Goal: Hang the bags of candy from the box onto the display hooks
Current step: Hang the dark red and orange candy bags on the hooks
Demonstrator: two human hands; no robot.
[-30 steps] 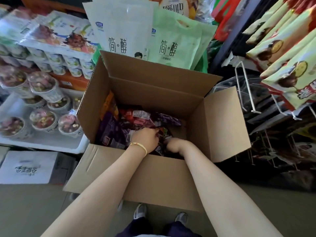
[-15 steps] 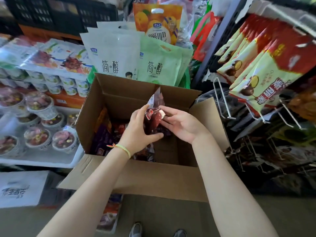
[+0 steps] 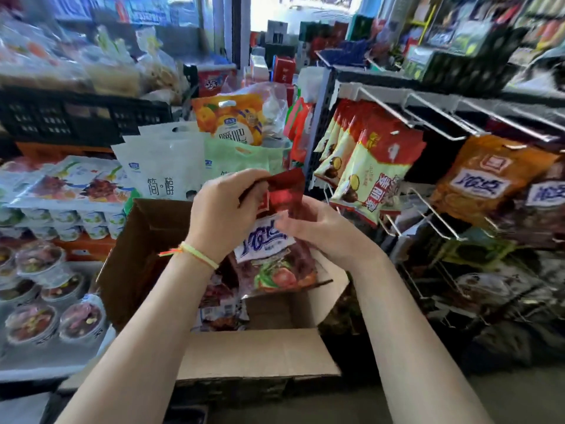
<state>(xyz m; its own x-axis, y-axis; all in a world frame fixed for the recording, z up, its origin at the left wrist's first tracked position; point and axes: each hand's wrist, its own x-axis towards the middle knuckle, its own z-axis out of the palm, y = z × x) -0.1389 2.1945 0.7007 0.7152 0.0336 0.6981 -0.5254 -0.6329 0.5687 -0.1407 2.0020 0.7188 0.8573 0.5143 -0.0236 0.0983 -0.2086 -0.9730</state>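
Head-worn view, close above the cardboard box

It faces forward and down over the box, with the display hooks to the box's right.

red candy bag with white-and-blue label, brown cardboard box, yellow-green wristband

Left hand: raised above the cardboard box, fingers curled, pinching the top edge of the candy bag; forearm bare, thin yellow band at the wrist. Right hand: just right of the left, above the same box, palm up, fingers curled against the bag's front; forearm bare.
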